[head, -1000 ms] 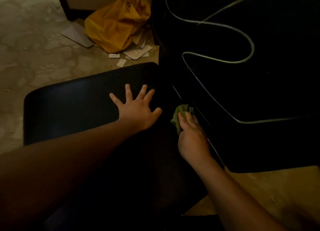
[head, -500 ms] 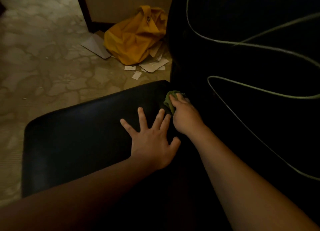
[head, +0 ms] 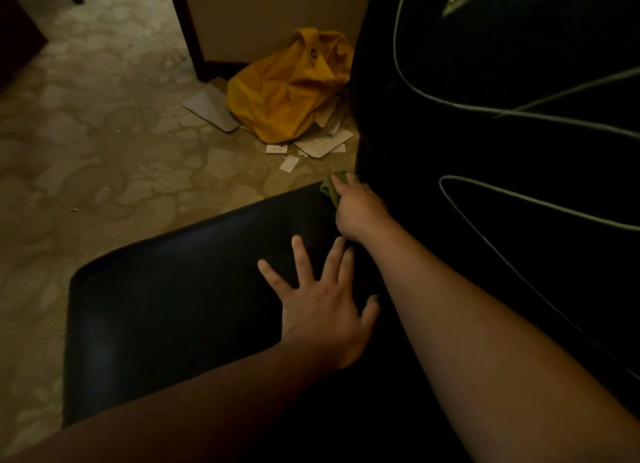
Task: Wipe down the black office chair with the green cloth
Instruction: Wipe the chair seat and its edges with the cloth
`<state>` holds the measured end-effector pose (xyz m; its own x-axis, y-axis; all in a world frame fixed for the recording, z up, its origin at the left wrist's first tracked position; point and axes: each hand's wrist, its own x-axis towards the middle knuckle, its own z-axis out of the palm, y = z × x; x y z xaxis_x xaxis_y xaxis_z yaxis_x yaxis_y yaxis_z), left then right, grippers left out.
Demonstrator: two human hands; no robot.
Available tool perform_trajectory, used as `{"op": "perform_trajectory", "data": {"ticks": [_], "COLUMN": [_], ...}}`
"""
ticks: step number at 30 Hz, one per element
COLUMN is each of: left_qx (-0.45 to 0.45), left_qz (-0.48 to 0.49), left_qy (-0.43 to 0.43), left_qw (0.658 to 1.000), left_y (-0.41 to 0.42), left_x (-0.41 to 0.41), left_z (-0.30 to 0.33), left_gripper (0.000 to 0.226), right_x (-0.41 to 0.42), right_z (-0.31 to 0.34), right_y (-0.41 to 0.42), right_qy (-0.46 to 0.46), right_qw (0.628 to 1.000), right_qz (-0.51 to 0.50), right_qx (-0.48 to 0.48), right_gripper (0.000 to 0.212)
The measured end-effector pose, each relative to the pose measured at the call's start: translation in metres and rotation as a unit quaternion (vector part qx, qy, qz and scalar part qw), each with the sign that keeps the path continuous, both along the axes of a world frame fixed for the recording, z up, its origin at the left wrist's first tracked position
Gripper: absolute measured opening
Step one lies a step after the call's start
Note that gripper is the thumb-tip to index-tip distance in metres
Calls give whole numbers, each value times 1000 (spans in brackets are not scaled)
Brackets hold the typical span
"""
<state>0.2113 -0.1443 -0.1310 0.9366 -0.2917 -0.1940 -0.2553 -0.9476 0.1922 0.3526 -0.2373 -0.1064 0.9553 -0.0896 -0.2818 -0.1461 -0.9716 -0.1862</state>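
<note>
Head view, dim light. Risk judged: green cloth (head: 331,188), mostly hidden beneath the right hand (head: 356,209) at the seat's far corner, centre frame, could slip over the edge onto the carpet (head: 104,143), little of it being held. Fingers curled over the wad, which showed only past the fingertips. Left hand (head: 322,306) lay flat, fingers spread, on the black office chair (head: 180,289) seat, lower centre.

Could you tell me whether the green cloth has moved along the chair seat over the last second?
Yes. The right hand has slid the green cloth along the crease to the seat's far corner.
</note>
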Motion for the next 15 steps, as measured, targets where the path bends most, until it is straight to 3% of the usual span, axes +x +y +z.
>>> {"op": "perform_trajectory", "data": {"ticks": [8, 15], "left_qx": [7, 12], "left_qz": [-6, -16], "left_qy": [-10, -16], "left_qw": [1000, 1000], "left_y": [-6, -11], "left_x": [-4, -11], "left_z": [0, 5], "left_gripper": [90, 92], "right_x": [-73, -173], "right_z": [7, 14], "right_y": [-34, -71], "right_qy": [-25, 19], "right_qw": [997, 993], "right_qz": [-35, -92], "right_qx": [67, 76], "right_gripper": [75, 81]}}
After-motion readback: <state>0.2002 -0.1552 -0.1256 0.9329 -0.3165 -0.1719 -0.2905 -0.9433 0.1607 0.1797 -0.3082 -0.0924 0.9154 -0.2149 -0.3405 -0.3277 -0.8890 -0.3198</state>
